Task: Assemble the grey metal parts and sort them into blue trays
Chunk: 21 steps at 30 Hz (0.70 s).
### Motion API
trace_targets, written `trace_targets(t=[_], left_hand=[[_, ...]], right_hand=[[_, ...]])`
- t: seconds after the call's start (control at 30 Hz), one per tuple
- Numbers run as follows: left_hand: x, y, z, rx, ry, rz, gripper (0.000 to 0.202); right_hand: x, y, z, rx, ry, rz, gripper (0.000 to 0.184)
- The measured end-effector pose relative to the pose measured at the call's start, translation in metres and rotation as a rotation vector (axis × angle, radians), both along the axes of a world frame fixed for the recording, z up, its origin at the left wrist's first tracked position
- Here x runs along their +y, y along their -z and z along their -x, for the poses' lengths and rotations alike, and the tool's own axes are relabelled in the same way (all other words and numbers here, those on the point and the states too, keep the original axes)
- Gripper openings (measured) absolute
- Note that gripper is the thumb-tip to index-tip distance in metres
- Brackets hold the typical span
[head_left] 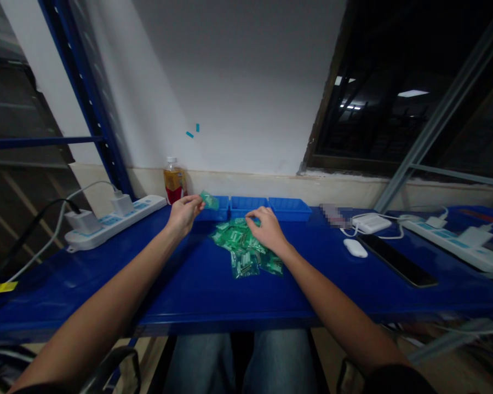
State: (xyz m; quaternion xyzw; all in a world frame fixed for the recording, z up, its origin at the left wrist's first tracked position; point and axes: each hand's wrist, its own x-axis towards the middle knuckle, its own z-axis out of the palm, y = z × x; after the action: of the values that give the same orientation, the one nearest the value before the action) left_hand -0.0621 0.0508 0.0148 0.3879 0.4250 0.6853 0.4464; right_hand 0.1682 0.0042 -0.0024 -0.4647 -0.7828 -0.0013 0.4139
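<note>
A pile of several small green packets (243,247) lies on the blue table (189,284) in front of me. My left hand (183,213) is raised a little above the table at the pile's left and pinches one green packet (209,201) between thumb and fingers, close to the leftmost blue tray (217,210). My right hand (266,229) rests on the far side of the pile with its fingers curled down onto the packets; I cannot make out whether it grips one.
Three blue trays (290,208) stand in a row at the back. A drink bottle (175,183) and a white power strip (115,219) are at the left. A white mouse-like device (355,248), a black phone (400,260), chargers and another power strip (456,241) lie at the right.
</note>
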Motion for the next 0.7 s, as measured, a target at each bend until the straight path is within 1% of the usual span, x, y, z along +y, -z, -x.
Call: trace_targets(t=[0.03, 0.07, 0.1, 0.17, 0.2, 0.23, 0.27, 0.33, 0.4, 0.47, 0.5, 0.6, 0.67, 0.7], left_hand=[[0.001, 0.001, 0.002, 0.064, -0.030, 0.009, 0.015], [0.000, 0.002, 0.004, 0.174, -0.076, 0.007, 0.018], [-0.001, 0.004, 0.006, 0.325, -0.140, -0.017, 0.023], [-0.008, 0.007, 0.006, 0.697, -0.275, -0.145, 0.030], [-0.012, 0.009, 0.005, 0.885, -0.304, -0.233, 0.030], [-0.016, 0.010, 0.003, 1.047, -0.283, -0.312, 0.029], [-0.020, 0.012, 0.000, 1.181, -0.210, -0.366, 0.028], [-0.024, 0.017, -0.007, 1.376, 0.001, -0.396, 0.029], [-0.025, 0.023, -0.013, 1.504, 0.171, -0.370, 0.033], [-0.025, 0.026, -0.016, 1.585, 0.246, -0.322, 0.033], [-0.025, 0.027, -0.017, 1.616, 0.253, -0.292, 0.032], [-0.028, 0.020, -0.013, 1.678, 0.198, -0.227, 0.025], [-0.032, 0.012, -0.009, 1.663, 0.110, -0.233, 0.024], [-0.033, 0.007, -0.007, 1.622, 0.048, -0.251, 0.025]], right_hand=[[0.000, 0.001, 0.000, -0.003, 0.000, 0.003, 0.014], [0.001, 0.001, 0.000, -0.006, -0.001, 0.006, 0.014], [0.001, 0.002, -0.001, -0.008, -0.001, 0.010, 0.014], [0.002, 0.002, -0.001, -0.014, -0.003, 0.019, 0.014], [0.002, 0.002, -0.002, -0.020, -0.003, 0.025, 0.013], [0.002, 0.001, -0.002, -0.027, -0.002, 0.031, 0.013], [0.002, 0.001, -0.002, -0.036, -0.001, 0.036, 0.013], [0.001, 0.000, -0.001, -0.055, -0.003, 0.043, 0.013], [0.000, 0.000, 0.000, -0.069, -0.013, 0.048, 0.013], [-0.001, 0.000, 0.001, -0.077, -0.027, 0.049, 0.013], [-0.001, 0.000, 0.001, -0.080, -0.032, 0.049, 0.013], [-0.002, 0.001, 0.001, -0.090, -0.042, 0.059, 0.013], [-0.003, 0.000, 0.002, -0.088, -0.046, 0.068, 0.013], [-0.004, 0.000, 0.002, -0.080, -0.049, 0.070, 0.013]])
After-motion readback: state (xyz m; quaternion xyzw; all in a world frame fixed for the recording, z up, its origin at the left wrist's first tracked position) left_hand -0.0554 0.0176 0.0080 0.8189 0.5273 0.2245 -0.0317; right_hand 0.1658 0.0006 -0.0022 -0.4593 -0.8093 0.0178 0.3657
